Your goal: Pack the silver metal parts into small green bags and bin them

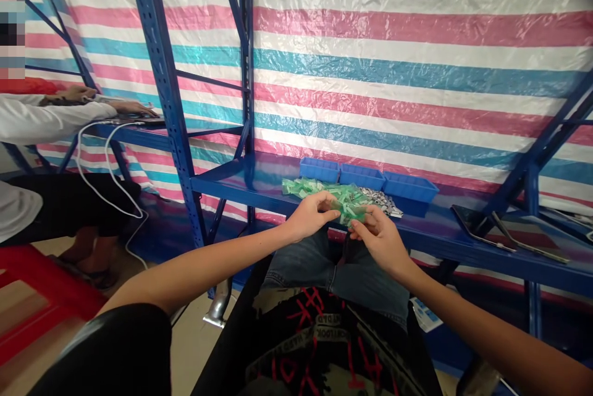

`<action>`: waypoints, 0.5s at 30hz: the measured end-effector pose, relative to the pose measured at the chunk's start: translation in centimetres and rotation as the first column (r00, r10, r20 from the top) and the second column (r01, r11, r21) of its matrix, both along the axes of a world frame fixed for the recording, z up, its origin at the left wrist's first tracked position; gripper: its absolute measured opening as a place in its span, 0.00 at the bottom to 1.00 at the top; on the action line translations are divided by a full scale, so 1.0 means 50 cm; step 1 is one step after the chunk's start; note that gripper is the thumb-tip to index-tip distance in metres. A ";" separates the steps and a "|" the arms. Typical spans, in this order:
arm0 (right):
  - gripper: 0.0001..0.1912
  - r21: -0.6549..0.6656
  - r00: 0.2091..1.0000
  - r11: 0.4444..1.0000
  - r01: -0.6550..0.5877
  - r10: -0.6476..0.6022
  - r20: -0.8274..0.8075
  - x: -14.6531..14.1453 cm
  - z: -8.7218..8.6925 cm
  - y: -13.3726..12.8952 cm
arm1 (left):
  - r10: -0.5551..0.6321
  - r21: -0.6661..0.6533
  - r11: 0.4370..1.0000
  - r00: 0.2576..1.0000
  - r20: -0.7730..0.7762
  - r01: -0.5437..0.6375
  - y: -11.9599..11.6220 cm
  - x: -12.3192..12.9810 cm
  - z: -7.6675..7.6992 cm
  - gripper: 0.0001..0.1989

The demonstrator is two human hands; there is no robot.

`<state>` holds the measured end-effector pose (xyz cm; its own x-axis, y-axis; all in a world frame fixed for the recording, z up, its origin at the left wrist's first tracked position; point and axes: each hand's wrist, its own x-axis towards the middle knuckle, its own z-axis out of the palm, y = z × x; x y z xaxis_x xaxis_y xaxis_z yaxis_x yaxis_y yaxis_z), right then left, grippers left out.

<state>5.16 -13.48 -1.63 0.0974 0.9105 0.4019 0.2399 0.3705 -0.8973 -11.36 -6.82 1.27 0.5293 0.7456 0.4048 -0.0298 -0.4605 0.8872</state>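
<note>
My left hand (317, 215) is at the front edge of the blue shelf, its thumb and fingers closed on a piece of green plastic (345, 214). Just right of it, my right hand (376, 236) pinches the lower right part of the same green plastic. Behind both hands lies a heap of green plastic pieces (309, 186). To the right of this heap sits a pile of small silvery parts (380, 199). What exactly is inside the green plastic between my fingers is too small to tell.
Three blue bins (410, 187) line the back of the shelf (269, 175). Flat dark devices (482, 229) lie at the right. A blue upright post (162, 75) rises at the left, and beyond it another person's hands (132, 108) work near white cables (109, 198).
</note>
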 end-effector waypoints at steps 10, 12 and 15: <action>0.08 0.373 0.937 0.904 0.208 -0.294 0.189 0.029 0.007 0.003 | -0.064 -0.446 0.883 0.979 0.195 0.146 -0.004 0.001 0.008 0.14; 0.09 0.388 0.932 0.897 0.211 -0.304 0.196 0.030 0.013 0.002 | -0.119 -0.472 0.855 0.967 0.227 0.216 -0.006 -0.001 0.012 0.10; 0.10 0.332 0.942 0.915 0.229 -0.295 0.162 0.028 0.021 0.004 | -0.127 -0.410 0.889 0.970 0.208 0.205 -0.009 -0.002 0.013 0.07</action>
